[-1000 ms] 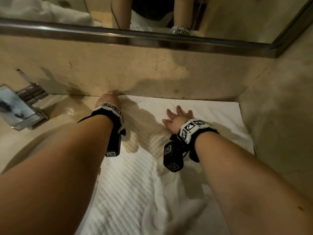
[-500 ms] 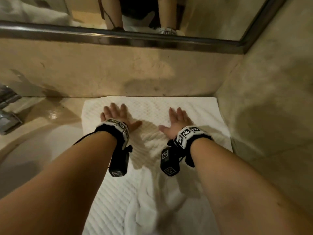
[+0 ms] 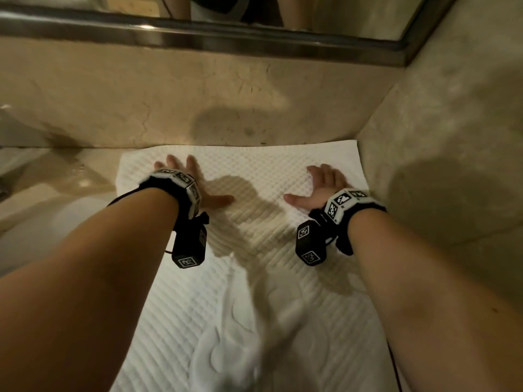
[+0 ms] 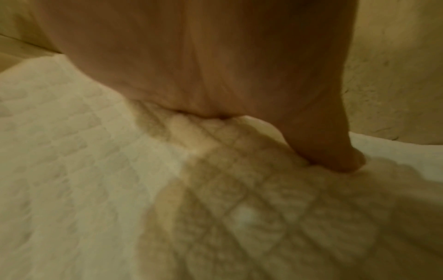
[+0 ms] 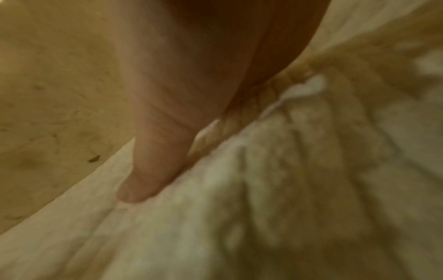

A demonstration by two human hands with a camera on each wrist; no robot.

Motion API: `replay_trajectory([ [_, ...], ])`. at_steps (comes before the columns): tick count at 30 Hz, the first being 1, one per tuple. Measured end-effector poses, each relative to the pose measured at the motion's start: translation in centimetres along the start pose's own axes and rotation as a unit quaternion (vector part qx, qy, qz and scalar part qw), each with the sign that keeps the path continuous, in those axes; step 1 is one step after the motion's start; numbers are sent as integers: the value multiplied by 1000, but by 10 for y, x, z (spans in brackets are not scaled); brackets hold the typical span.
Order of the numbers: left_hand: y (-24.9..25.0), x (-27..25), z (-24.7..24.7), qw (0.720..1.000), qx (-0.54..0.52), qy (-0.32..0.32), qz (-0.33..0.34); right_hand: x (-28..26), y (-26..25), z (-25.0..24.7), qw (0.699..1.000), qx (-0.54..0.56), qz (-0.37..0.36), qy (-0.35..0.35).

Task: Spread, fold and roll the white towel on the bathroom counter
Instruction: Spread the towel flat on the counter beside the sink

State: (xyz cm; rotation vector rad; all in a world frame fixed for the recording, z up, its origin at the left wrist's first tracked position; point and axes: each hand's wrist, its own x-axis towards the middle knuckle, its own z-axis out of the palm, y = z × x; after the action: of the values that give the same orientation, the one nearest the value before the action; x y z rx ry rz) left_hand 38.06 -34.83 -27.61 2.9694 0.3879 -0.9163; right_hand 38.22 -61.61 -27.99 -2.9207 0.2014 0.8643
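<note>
The white waffle-textured towel (image 3: 254,171) lies spread on the beige counter, its far edge against the back wall. A rumpled fold (image 3: 243,321) runs down its near middle. My left hand (image 3: 184,176) presses flat on the towel's far left part, fingers straight, thumb out to the right. My right hand (image 3: 319,185) presses flat on the far right part, thumb pointing left. In the left wrist view the palm and thumb (image 4: 335,151) lie on the towel (image 4: 95,170). In the right wrist view the thumb (image 5: 148,170) rests on the towel (image 5: 263,189).
A white sink basin (image 3: 42,222) lies left of the towel. The beige side wall (image 3: 438,165) stands tight against the towel's right edge. A mirror with a metal frame (image 3: 198,38) runs above the back wall.
Both hands have slid apart across the towel, the left toward its left edge and the right toward the side wall. The camera view has shifted right, so the faucet has left the frame.
</note>
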Motion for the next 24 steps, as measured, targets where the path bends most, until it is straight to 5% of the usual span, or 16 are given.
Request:
replay_trajectory([
  [5,4,2,-3,1000,17,3,-2,3,-14,-1,996,68,-6,59],
  [12,3,1,-9,1000,22,-14,0,-3,-12,-9,997,70,-3,-31],
  [16,6,-12,-9,1000,19,-2,4,-40,-7,-4,995,93,-20,-14],
  [20,28,-46,-1,997,20,50,59,-85,7,27,995,71,-74,14],
  [24,80,-94,33,982,13,-2,186,-107,35,70,999,-11,-52,-6],
])
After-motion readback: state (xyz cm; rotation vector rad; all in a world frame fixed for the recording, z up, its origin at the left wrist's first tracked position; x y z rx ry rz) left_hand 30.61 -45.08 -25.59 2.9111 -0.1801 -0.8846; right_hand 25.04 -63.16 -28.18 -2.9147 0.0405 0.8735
